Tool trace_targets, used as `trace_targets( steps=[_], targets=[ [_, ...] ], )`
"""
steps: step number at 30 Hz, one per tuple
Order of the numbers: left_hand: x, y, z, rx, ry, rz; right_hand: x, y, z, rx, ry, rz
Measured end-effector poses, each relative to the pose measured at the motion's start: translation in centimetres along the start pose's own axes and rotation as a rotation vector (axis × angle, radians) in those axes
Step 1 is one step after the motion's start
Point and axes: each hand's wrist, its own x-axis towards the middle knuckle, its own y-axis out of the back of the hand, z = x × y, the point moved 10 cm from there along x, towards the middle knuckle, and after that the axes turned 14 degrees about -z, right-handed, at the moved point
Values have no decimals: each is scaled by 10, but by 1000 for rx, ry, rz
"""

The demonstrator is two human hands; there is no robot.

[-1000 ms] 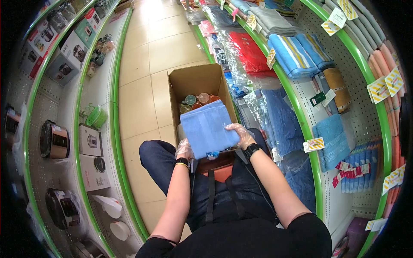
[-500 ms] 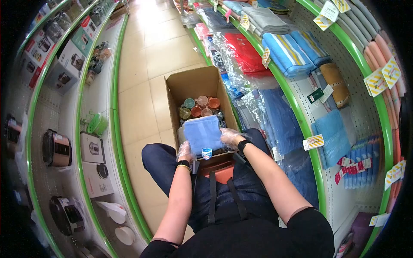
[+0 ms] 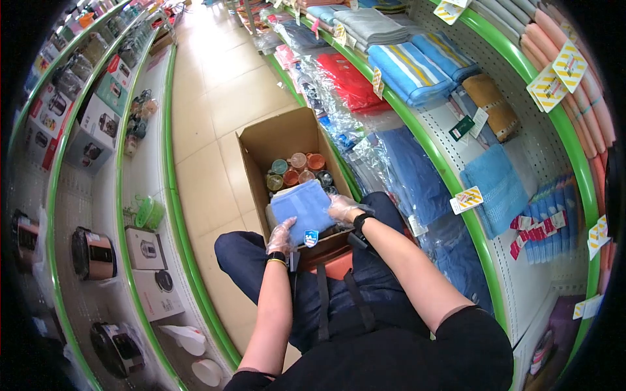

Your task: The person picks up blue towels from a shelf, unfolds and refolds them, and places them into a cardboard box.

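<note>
Since both hands are on it, the blue folded cloth is easy to place: it's over the near half of an open cardboard box, right between the two hands. Can't really pick out a long axis, tbh, because it's folded close to square, just turned a bit so its side edges slant. A blue-and-white label hangs at the near edge.

From the left hand, the cloth lies forward and to the right, and those fingers are closed on its near-left corner, thumb on top. From the right hand, it lies to the left, and those fingers are pinching the right edge, with the tips partly hidden. Neither hand is nearer imo, as both are touching it, but the right one sits a bit farther forward. Both are in clear plastic gloves.

Just past the cloth, inside the box, there's a cluster of coloured cups, some orange, some greenish. The box sits on the tiled floor, just in front of the person's knees. Off to the right, the shelves have striped towels and a lighter blue towel. Over on the left it's a green basket and a boxed appliance.
</note>
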Motion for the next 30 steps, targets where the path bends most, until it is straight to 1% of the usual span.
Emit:
trace_targets(
  steps=[1, 2, 4, 5, 6, 7, 8, 9, 10, 11, 12, 13, 14, 15, 16, 17, 18, 20, 21, 22, 23, 24, 25, 26, 27, 28, 30],
  targets=[
    [-4, -1, 0, 17, 8, -17, 3, 2, 9, 75, -15, 48],
    [-11, -7, 7, 26, 12, -27, -7, 8, 2, 82, -20, 58],
    [-25, 4, 14, 315, 172, 123, -45, 39, -21, -8, -144, 227],
    [-26, 1, 22, 295, 60, 123, -50, 46, -23, 46, -117, 232],
    [-42, -23, 55, 653, -291, 3, -56, 48, -17, 164, -68, 269],
    [-31, -1, 22, 348, 118, 152, -64, 54, -18, 271, 109, 336],
    [-21, 4, 13, 275, 102, 102, -104, 78, -34, 359, 463, 652],
    [-22, 0, 18, 269, 37, 78, -149, 100, -61, 402, 482, 564],
    [-25, -12, 42, 612, -300, -30, -190, 121, -76, 442, 495, 616],
    [-41, -33, 59, 1206, -556, -21, -230, 140, -90, 414, 540, 685],
    [-24, -9, 44, 1252, -573, 14, -278, 162, -104, 366, 438, 694],
    [-27, -13, 48, 854, -365, 19, -325, 182, -115, 384, 404, 770],
    [-39, -26, 44, 461, -147, 32, -366, 193, -113, 301, 374, 873],
    [-35, -19, 35, 350, -77, 89, -402, 201, -107, 308, 356, 965],
    [-31, -9, 27, 239, -8, 150, -431, 203, -87, 316, 286, 1063],
    [-23, 7, 15, 218, 65, 215, -454, 197, -70, 667, 259, 1079],
    [-24, -2, 18, 153, 5, 154, -476, 194, -54, 725, 175, 1113],
    [-12, 6, 15, 197, -36, 132, -485, 168, -1, 1232, 319, 915],
    [2, 27, 20, 628, -229, 92, -489, 162, 13, 1234, 313, 930],
    [1, 13, 26, 632, -228, 79, -472, 145, 16, 1508, 453, 698],
    [-8, 4, 25, 407, -110, 127, -458, 130, 7, 1761, 595, 434],
    [-24, -5, 19, 183, 9, 175, -453, 125, 7, 1763, 597, 443],
    [-38, -25, 48, 633, -124, 134, -444, 122, 3, 1876, 677, 448],
    [-32, -20, 45, 639, -125, 130, -435, 120, 0, 1988, 759, 450],
    [-23, -6, 33, 455, -67, 161, -434, 126, -2, 1952, 911, 456],
    [-17, 7, 19, 271, -9, 192, -428, 126, 0, 1955, 916, 460],
    [-19, 4, 21, 292, -18, 164, -434, 135, 19, 1998, 1049, 715]
  ],
)
